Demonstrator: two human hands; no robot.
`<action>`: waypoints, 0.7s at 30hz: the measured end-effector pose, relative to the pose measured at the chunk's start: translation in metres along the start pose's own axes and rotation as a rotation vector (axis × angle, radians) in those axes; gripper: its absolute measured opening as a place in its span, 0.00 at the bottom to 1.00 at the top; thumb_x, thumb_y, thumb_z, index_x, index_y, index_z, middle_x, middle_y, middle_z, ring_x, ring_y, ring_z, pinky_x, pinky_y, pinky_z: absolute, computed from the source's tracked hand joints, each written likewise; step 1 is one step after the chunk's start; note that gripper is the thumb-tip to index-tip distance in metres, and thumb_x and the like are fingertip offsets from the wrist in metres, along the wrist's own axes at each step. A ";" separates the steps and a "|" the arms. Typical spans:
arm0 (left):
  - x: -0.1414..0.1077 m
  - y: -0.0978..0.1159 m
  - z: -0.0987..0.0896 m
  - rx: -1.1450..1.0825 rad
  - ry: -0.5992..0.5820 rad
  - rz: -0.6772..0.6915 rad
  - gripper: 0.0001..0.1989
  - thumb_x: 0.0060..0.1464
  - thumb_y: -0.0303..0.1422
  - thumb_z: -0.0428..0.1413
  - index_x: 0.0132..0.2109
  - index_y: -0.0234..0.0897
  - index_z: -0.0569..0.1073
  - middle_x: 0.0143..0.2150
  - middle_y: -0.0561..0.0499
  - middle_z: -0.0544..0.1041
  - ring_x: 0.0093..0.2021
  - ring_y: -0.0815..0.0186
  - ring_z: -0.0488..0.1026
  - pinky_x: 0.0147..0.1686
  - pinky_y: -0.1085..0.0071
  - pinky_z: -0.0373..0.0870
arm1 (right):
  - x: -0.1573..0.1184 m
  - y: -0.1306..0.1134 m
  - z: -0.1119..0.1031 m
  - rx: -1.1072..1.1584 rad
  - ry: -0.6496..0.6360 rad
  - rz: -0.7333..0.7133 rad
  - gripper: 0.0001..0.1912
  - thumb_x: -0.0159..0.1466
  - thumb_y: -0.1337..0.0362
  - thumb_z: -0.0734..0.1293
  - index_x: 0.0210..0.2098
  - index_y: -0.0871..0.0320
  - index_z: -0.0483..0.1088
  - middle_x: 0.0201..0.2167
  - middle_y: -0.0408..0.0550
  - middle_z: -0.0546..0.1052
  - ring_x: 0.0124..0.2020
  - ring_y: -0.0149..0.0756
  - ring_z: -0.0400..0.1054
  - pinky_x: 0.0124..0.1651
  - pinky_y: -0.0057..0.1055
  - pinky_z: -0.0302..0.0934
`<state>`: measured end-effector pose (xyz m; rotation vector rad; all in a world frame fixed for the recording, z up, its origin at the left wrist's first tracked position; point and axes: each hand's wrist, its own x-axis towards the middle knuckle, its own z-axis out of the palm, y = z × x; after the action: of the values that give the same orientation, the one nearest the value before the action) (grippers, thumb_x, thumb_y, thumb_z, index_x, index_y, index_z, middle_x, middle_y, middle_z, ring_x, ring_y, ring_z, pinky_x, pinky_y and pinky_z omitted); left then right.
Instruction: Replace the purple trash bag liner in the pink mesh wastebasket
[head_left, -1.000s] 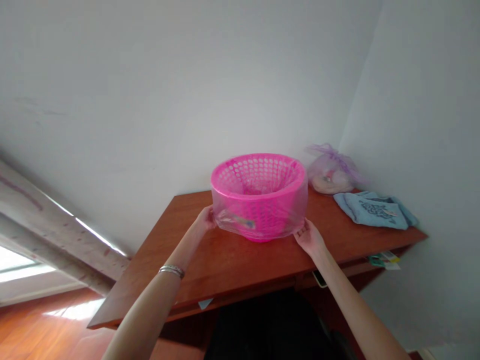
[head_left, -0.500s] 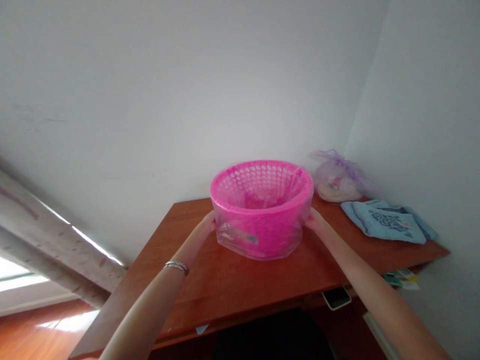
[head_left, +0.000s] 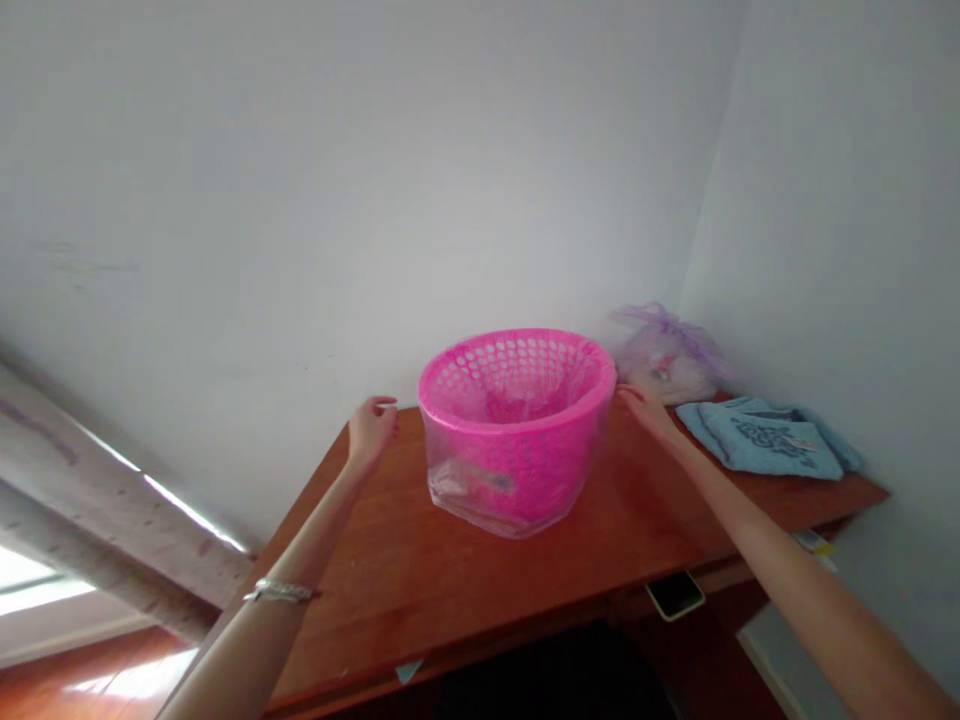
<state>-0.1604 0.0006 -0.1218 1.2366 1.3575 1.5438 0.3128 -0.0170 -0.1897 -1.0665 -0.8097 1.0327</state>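
Observation:
A pink plastic basket (head_left: 517,427) with rows of round holes stands on the brown wooden table (head_left: 375,590). Clear plastic film is draped over its front and rim. To its left, my left hand (head_left: 373,430) is held apart from it, fingers loosely curved and spread, holding nothing. My right hand (head_left: 646,408) is at the basket's right side, close to the rim, with its fingers stretched toward it. Whether the right fingertips touch the film I cannot tell.
A sheer bag with purple ribbon (head_left: 667,365) lies at the back right by the wall. In front of it is a folded light-blue cloth (head_left: 772,440) with a dark pattern. A phone (head_left: 675,597) rests below the table's front edge. Curtains (head_left: 112,480) hang at the left.
My left hand has let go of the basket and moved away to the left. My right hand has loosened and risen along the basket's side. The basket sits slightly turned.

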 end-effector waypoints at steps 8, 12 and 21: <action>-0.138 0.139 0.117 0.205 -0.455 0.653 0.12 0.43 0.27 0.65 0.38 0.40 0.76 0.44 0.46 0.75 0.54 0.52 0.68 0.60 0.59 0.59 | -0.011 -0.125 0.037 -0.615 -0.376 -0.818 0.21 0.67 0.55 0.57 0.53 0.55 0.71 0.60 0.49 0.67 0.63 0.34 0.58 0.68 0.41 0.45; -0.165 0.128 0.158 0.155 -0.626 0.535 0.14 0.36 0.26 0.69 0.32 0.40 0.74 0.35 0.45 0.74 0.56 0.46 0.66 0.60 0.56 0.58 | 0.011 -0.130 0.075 -0.652 -0.532 -0.695 0.20 0.66 0.60 0.57 0.50 0.59 0.74 0.56 0.50 0.71 0.60 0.34 0.62 0.66 0.40 0.49; -0.140 0.131 0.107 0.747 -0.713 0.630 0.03 0.52 0.31 0.60 0.31 0.39 0.74 0.27 0.49 0.72 0.41 0.53 0.72 0.53 0.56 0.63 | 0.050 -0.100 0.092 -0.539 -0.646 -0.414 0.25 0.67 0.57 0.51 0.39 0.57 0.78 0.50 0.47 0.75 0.58 0.35 0.64 0.66 0.38 0.48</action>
<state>-0.0095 -0.1250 -0.0219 2.5573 1.1056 0.7398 0.2727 0.0438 -0.0646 -0.9388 -1.8283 0.8148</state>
